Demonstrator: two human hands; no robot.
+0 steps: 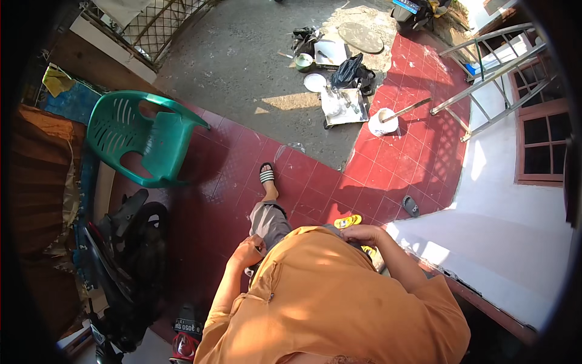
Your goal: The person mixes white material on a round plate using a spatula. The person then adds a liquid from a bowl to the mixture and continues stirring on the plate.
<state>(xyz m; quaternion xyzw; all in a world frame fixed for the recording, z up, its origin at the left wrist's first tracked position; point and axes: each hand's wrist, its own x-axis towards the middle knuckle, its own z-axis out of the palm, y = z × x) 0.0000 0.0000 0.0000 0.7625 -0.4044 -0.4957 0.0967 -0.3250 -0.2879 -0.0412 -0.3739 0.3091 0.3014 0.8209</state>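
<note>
From the head view, the left hand [247, 250] rests curled against the grey trouser leg [270, 222], gripping nothing clearly. The right hand [359, 233] lies at the orange shirt [327, 297] hem; whether it pinches cloth cannot be told. A green plastic chair [142, 136] stands well apart on the red tiled floor [388, 164].

floor: dark red tiles [388, 164] across the porch, giving way to grey concrete [242, 54] at the far edge
wall: white [509, 200], along the right side
window: red-brown wooden frame [542, 142] set in that wall
furniture: green plastic chair [142, 136] on the tiles at the left, near a metal mesh fence [160, 21]
ladder: aluminium [497, 79], leaning at the wall
light: hard sun, sharp shadows on tiles and wall
</note>
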